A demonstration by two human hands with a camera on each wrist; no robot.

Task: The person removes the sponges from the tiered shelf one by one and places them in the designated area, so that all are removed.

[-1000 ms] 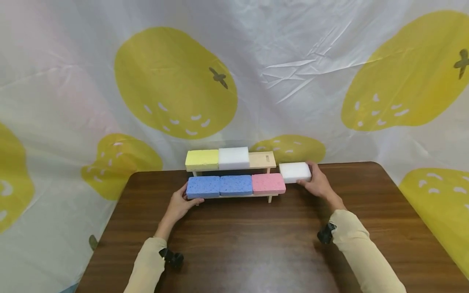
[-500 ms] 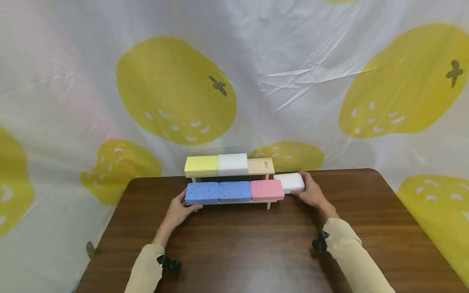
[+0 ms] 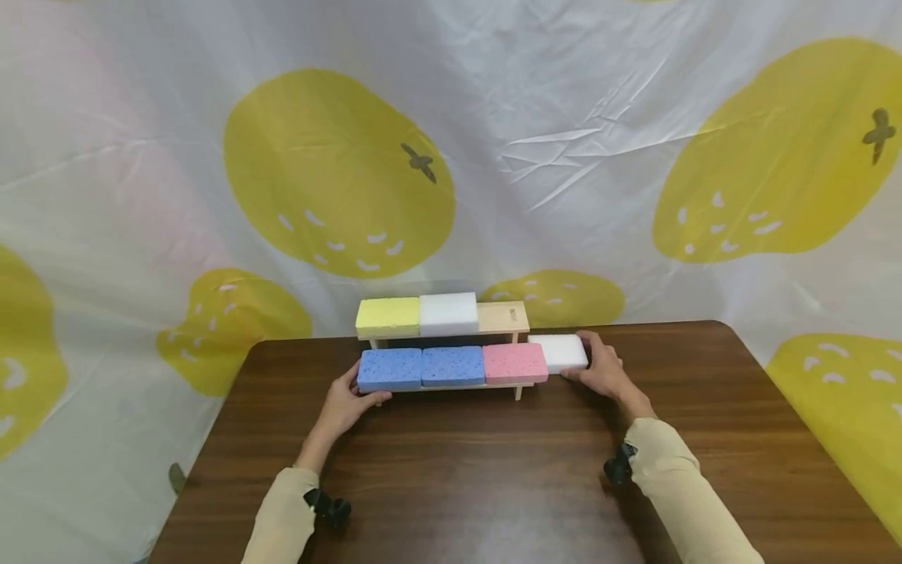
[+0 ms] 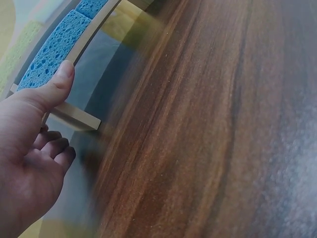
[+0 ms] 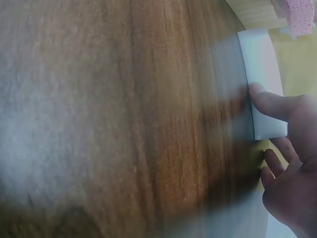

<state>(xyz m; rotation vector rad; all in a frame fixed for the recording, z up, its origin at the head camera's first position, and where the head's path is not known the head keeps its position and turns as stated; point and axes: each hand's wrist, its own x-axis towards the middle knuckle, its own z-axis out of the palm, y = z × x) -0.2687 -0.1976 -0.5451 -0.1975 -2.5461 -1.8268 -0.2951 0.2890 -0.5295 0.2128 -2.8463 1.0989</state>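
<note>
Right hand (image 3: 606,372) here: I've got thumb and fingers around a white sponge (image 3: 557,352), parted just enough to span it. Over left, my left hand (image 3: 347,403) grips the end of the front rack (image 4: 92,30), thumb on its near edge. Right of those fingers sit two blue sponges (image 3: 390,368), then a pink sponge (image 3: 515,362); beyond them, the rear rack (image 3: 503,316).

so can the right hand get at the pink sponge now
Probably not: the right hand is gripping a white block, which sits between it and the pink sponge. Letting go would likely free the way, since the sponge's top is bare.
</note>
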